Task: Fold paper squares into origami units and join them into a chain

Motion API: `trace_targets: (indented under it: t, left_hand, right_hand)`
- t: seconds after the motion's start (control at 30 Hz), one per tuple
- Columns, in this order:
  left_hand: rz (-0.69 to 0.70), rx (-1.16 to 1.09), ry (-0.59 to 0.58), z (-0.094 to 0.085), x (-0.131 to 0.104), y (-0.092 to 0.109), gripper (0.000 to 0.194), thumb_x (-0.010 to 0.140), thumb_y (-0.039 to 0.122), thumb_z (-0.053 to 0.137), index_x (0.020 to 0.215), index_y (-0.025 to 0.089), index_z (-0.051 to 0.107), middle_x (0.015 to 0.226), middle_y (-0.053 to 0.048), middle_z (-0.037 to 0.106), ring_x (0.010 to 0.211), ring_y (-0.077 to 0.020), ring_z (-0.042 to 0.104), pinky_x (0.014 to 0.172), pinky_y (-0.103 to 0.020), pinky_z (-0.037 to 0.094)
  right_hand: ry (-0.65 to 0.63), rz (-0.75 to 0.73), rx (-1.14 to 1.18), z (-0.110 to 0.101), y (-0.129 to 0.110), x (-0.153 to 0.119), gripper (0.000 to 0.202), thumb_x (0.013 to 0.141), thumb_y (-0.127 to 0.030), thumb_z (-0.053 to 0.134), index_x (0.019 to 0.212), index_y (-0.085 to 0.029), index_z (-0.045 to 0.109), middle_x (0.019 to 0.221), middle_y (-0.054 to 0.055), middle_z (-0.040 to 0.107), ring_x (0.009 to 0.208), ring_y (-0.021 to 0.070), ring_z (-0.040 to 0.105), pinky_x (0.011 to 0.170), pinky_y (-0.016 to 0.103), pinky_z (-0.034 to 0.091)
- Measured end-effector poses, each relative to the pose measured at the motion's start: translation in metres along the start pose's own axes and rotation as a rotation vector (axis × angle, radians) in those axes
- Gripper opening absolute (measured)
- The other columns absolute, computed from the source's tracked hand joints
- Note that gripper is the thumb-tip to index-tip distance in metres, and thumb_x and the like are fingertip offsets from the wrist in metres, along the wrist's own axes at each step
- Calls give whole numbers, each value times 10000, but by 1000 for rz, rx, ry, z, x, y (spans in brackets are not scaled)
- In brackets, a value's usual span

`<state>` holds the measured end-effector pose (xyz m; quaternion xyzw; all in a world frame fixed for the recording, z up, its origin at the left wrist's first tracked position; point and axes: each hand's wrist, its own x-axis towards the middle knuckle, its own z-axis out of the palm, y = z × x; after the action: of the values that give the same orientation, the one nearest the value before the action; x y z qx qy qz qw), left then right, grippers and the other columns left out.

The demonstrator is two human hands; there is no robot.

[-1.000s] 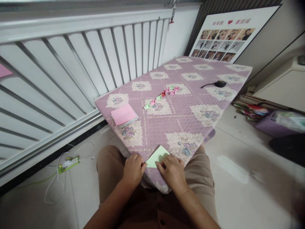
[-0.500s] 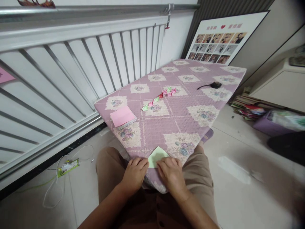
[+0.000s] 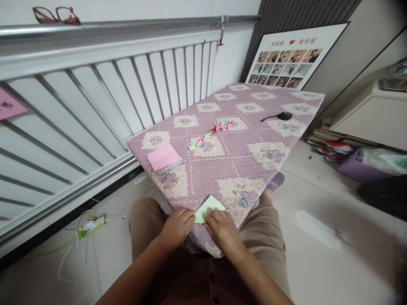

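A pale green sheet of paper (image 3: 208, 206), folded into a triangle-like shape, lies at the near corner of the cloth-covered table (image 3: 219, 165). My left hand (image 3: 178, 226) has its fingertips closed on the paper's left corner. Over the lower right part of the sheet, my right hand (image 3: 222, 228) presses with curled fingers held together, hiding that side. Further up the table, a row of small folded paper pieces (image 3: 208, 135) in green, pink and red runs diagonally. Left of that row sits a stack of square paper (image 3: 164, 158) with a pink sheet on top.
A black object with a thin tail (image 3: 284, 115) rests toward the table's far right. A white radiator (image 3: 146, 84) borders the left side, with glasses (image 3: 57, 15) above it. On the floor are a power strip (image 3: 92, 225) and a purple bin (image 3: 356, 165).
My right hand has slid slightly left along the paper's lower edge, its fingers curling more. The left hand stays at the left corner. The view has tilted up a little.
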<state>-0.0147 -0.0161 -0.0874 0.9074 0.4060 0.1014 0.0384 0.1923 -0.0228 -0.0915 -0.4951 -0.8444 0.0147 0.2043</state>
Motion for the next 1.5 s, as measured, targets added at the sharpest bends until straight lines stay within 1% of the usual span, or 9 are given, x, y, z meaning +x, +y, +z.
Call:
trace_targets:
  t: [0.23, 0.43, 0.5, 0.6, 0.77, 0.97, 1.23, 1.37, 1.5]
  left_hand:
    - [-88, -163, 201, -32, 11, 11, 260, 949, 196, 392, 1034, 196, 638, 1068, -79, 653, 979, -205, 586, 896, -394, 459]
    - [-268, -388, 658, -64, 25, 15, 207, 907, 175, 440, 1053, 193, 586, 1067, -85, 623, 1048, -194, 562, 950, -372, 457]
    - [-277, -414, 622, -60, 27, 15, 199, 901, 157, 431, 1004, 196, 596, 1016, -69, 627, 1006, -184, 567, 931, -362, 459]
    - [-238, -399, 407, -42, 24, 19, 189, 869, 190, 490, 1021, 192, 603, 1046, -75, 620, 1014, -210, 550, 932, -392, 439]
    - [-163, -265, 125, -11, 14, 35, 498, 735, 298, 677, 1204, 208, 537, 1268, -100, 527, 1154, -293, 451, 977, -469, 368]
    - [-188, -158, 89, 1, 24, 38, 368, 791, 131, 566, 1144, 232, 579, 1235, -64, 561, 1141, -258, 451, 962, -432, 329]
    - [-243, -210, 15, 1, 32, 27, 172, 832, 174, 581, 964, 253, 657, 1018, -16, 619, 979, -206, 495, 890, -379, 331]
    - [-264, -256, 15, 1, 36, 22, 131, 862, 224, 570, 940, 255, 671, 993, -15, 617, 972, -198, 497, 884, -366, 337]
    - [-339, -252, -11, -1, 43, 17, 125, 875, 293, 570, 850, 223, 671, 932, -26, 614, 935, -199, 517, 858, -358, 352]
  right_hand:
    - [92, 48, 156, -20, -9, 3, 173, 921, -229, 486, 818, -216, 625, 760, 40, 585, 756, 184, 527, 716, 315, 387]
    - [152, 495, 779, -34, -2, 21, 141, 879, -366, 493, 887, -228, 515, 664, -22, 552, 604, 150, 541, 567, 255, 431]
    - [162, 599, 820, -29, 7, 24, 159, 842, -365, 512, 915, -230, 469, 621, -44, 535, 565, 152, 530, 548, 259, 424]
    - [144, 614, 741, -19, 21, 19, 124, 812, -343, 509, 843, -233, 461, 635, -32, 557, 576, 160, 541, 572, 275, 423]
    - [96, 610, 706, -9, 29, 9, 88, 817, -320, 466, 819, -234, 487, 660, -19, 581, 604, 168, 568, 605, 287, 442]
    - [40, 553, 565, -9, 28, 9, 96, 833, -261, 442, 868, -227, 524, 695, -7, 633, 614, 161, 597, 607, 265, 439]
    - [-32, 261, 103, -16, 26, 2, 197, 904, -227, 437, 782, -195, 588, 806, 71, 598, 794, 197, 545, 728, 295, 402]
    - [-47, 146, 239, -19, 28, -3, 173, 883, -148, 454, 883, -200, 619, 858, 57, 604, 852, 191, 536, 784, 303, 392]
    - [-109, 116, 325, -27, 27, -4, 98, 882, -275, 547, 914, -215, 617, 895, 45, 599, 882, 196, 528, 794, 310, 381]
